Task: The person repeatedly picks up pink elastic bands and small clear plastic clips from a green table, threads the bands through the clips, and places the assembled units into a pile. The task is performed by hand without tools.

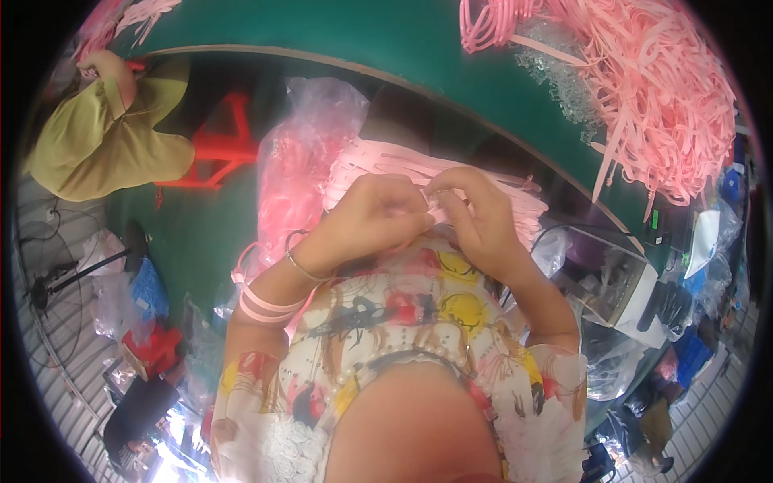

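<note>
In front of my chest, both hands are drawn together at the fingertips. My left hand (382, 213) is closed in a pinch on a thin pink strap (437, 214). Fingers of my right hand (477, 216) are bent round and closed on the same strap from the other side; what lies right at the fingertips is too small to make out. Beneath the hands, a layered bundle of pale pink straps (386, 157) lies across my lap. More pink straps (270, 309) loop round my left forearm, below a thin bracelet.
A green table (338, 28) curves across the far side, bearing a big heap of pink straps (652, 88) and small clear plastic pieces (560, 76). A plastic bag (294, 161) stands left of my lap, near a red stool (221, 149). Another person's sleeve (88, 153) shows far left.
</note>
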Tool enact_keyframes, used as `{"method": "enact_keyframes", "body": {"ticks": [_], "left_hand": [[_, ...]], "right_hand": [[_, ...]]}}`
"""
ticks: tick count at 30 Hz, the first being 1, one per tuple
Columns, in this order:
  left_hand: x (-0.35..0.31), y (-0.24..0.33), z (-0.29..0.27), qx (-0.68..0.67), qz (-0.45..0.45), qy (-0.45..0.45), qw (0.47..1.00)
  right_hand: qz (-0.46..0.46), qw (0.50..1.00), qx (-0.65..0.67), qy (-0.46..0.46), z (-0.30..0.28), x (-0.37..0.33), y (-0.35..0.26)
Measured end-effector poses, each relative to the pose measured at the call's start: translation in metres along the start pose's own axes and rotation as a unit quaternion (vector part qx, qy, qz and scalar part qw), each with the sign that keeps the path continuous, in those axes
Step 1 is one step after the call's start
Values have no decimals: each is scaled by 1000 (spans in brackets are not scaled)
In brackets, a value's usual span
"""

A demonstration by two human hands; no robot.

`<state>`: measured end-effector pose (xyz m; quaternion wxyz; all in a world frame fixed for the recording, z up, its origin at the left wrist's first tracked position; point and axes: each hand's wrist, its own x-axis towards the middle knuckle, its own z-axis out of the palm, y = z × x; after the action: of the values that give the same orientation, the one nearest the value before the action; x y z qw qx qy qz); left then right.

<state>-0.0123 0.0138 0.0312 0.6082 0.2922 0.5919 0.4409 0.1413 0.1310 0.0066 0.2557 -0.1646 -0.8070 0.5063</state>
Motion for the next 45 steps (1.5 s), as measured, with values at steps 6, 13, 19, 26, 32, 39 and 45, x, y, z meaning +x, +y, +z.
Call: {"method": "enact_keyframes", "body": {"ticks": [6, 13, 19, 26, 32, 39, 45], "left_hand": [[-3, 3, -4, -1, -35, -4, 999], [-7, -3, -12, -63, -26, -37, 997], [-7, 0, -16, -72, -42, -61, 995], [-2, -5, -22, -83, -23, -108, 990], [-4, 0, -16, -17, -16, -43, 999], [-10, -15, -7, 167, 213, 43, 962], [-3, -26, -7, 185, 266, 66, 944]], "right_hand": [[25, 996, -19, -88, -5, 0, -7], [-5, 984, -12, -177, -14, 7, -11], [177, 950, 115, -229, -24, 13, -9], [-26, 972, 64, -226, -22, 15, -2], [50, 963, 100, -246, -24, 16, 3], [136, 955, 200, -172, -14, 7, 14], [109, 950, 95, -278, -22, 12, 11]]}}
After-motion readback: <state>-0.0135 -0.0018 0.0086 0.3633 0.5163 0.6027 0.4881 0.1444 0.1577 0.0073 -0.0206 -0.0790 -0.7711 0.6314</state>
